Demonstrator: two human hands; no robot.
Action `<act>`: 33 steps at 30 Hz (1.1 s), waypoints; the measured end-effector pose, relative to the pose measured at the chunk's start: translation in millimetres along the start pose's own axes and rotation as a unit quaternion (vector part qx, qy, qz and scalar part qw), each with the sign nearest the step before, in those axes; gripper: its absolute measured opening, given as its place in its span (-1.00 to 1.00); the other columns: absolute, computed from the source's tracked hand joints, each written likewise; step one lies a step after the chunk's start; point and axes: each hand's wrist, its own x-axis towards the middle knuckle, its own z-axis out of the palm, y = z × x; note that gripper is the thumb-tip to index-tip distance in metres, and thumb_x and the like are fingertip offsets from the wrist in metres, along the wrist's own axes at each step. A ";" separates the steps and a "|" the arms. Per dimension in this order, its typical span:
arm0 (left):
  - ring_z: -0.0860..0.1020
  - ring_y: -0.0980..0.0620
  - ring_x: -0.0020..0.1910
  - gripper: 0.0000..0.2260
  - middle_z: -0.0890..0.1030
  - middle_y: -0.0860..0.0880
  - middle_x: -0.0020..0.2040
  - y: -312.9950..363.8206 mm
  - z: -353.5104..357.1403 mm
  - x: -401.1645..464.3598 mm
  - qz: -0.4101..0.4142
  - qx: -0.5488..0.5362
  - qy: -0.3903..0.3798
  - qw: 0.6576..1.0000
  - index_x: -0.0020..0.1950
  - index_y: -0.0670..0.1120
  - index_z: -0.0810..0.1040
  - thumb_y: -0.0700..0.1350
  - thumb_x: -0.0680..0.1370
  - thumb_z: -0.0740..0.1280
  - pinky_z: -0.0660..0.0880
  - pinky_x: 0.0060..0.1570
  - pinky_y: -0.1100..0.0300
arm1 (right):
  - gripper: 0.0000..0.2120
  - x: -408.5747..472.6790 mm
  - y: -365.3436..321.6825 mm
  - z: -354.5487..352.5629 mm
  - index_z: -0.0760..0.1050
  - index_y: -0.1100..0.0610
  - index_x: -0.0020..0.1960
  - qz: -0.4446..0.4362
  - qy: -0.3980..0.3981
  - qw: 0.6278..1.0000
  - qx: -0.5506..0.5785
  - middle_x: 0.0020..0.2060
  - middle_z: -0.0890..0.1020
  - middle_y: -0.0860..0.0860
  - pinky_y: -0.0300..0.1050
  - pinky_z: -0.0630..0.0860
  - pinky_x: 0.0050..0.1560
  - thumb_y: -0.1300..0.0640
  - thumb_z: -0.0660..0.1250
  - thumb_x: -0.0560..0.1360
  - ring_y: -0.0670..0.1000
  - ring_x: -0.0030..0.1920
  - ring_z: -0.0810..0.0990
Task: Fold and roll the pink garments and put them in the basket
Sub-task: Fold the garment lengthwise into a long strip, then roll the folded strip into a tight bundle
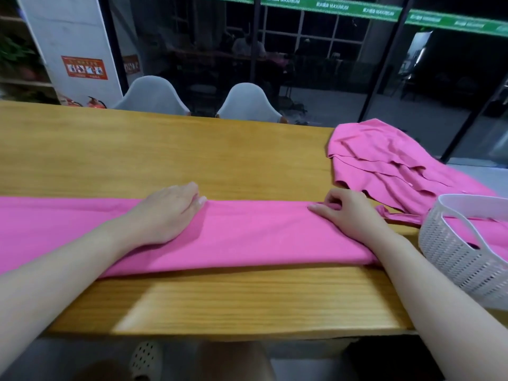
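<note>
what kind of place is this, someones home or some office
Probably a shared office or meeting space, not a home: a long wooden table, two matching grey chairs across it, and glass partition walls with green banner strips.

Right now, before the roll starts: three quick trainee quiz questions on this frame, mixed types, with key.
1. True or false: the left hand lies flat, palm down, on the long folded bright pink garment.
2. Multiple choice: the white perforated plastic basket sits A) at the table's far left, B) at the right, beside the right forearm, C) on a chair.
3. Fill in: the right hand pinches the strip's ____ edge, while the crumpled pink garment pile waits behind it on the yellow wooden table.

Key: 1 true; 2 B; 3 far.
</note>
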 end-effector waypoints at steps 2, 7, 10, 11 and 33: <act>0.51 -0.17 0.00 -0.77 0.50 -0.04 -0.11 -2.0 3.3 3.1 -0.005 -0.009 0.014 1.000 -0.06 -0.01 0.33 0.08 0.69 0.08 0.39 0.04 -0.05 | -0.62 -1.3 0.7 1.4 0.51 0.04 -0.24 0.015 0.010 1.000 0.012 -0.30 0.61 -0.07 0.01 0.50 -0.16 -0.25 0.50 0.41 -0.03 -0.20 0.57; 0.47 -0.14 0.05 -0.82 0.48 -0.03 -0.05 2.3 11.8 4.1 -0.025 0.010 0.016 1.000 -0.05 -0.02 0.33 0.02 0.70 0.14 0.29 0.04 0.02 | -0.72 -1.0 4.5 2.7 0.53 0.04 -0.23 0.012 0.070 0.997 0.025 -0.35 0.59 -0.10 0.02 0.49 -0.15 -0.12 0.50 0.47 0.00 -0.22 0.56; 0.47 -0.15 0.10 -0.82 0.51 -0.06 0.00 5.3 9.5 2.7 -0.033 0.022 0.015 0.999 -0.03 -0.01 0.33 0.05 0.70 0.14 0.33 0.11 -0.02 | -0.76 -2.2 -0.6 3.4 0.54 0.04 -0.19 0.023 0.058 0.998 0.012 -0.32 0.58 -0.11 0.00 0.49 -0.15 -0.08 0.50 0.49 -0.01 -0.21 0.56; 0.47 -0.15 0.09 -0.83 0.52 -0.07 0.01 8.0 9.0 0.3 -0.037 0.029 0.023 0.999 -0.02 0.00 0.34 0.05 0.70 0.14 0.34 0.11 -0.04 | -0.76 -1.8 -3.6 0.4 0.55 0.02 -0.18 0.035 0.038 0.999 -0.010 -0.27 0.60 -0.09 0.00 0.49 -0.13 -0.10 0.49 0.48 0.01 -0.17 0.57; -0.10 0.10 0.64 -0.47 -0.07 0.04 0.68 18.1 0.5 -67.9 -0.052 0.061 -0.084 0.993 0.69 -0.03 -0.06 0.11 0.74 -0.09 -0.15 0.60 0.13 | -0.38 -50.5 -87.7 32.1 -0.02 0.10 0.67 0.049 -0.160 0.973 -0.159 0.66 -0.02 0.04 0.01 -0.14 0.62 -0.18 -0.08 0.71 0.02 0.65 -0.07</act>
